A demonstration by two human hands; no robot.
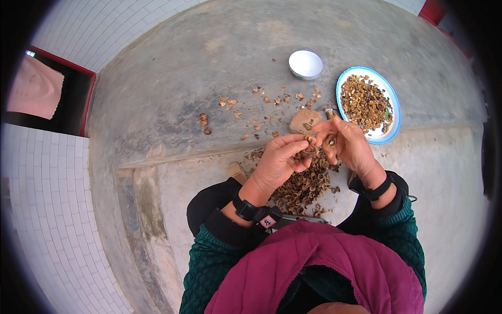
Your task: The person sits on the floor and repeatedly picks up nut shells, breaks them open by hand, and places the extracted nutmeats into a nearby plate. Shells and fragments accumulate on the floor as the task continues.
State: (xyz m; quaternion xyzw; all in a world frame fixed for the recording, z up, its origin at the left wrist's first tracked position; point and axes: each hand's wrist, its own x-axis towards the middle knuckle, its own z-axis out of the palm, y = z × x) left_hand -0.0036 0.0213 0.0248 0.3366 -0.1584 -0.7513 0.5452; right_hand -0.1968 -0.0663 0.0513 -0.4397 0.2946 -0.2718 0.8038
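Observation:
My left hand (280, 159) holds cracked walnut pieces (306, 152) in its fingers, over a heap of walnut shells (302, 184) on the lower concrete floor. Close beside it on the right, my right hand (349, 145) is curled with a walnut piece (330, 140) in its fingers. Just beyond both hands a stone block (304, 121) rests on the concrete ledge. A tool (329, 112), partly hidden by my right hand, lies between the block and a blue-rimmed white oval tray (397, 114) that holds many walnut kernels (364, 102).
A white bowl (306, 64) stands on the ledge left of the tray. Several whole walnuts (204, 120) lie farther left, with shell fragments (266, 99) scattered between. The ledge edge (188, 155) runs across in front of me; a tiled wall (51, 172) is at the left.

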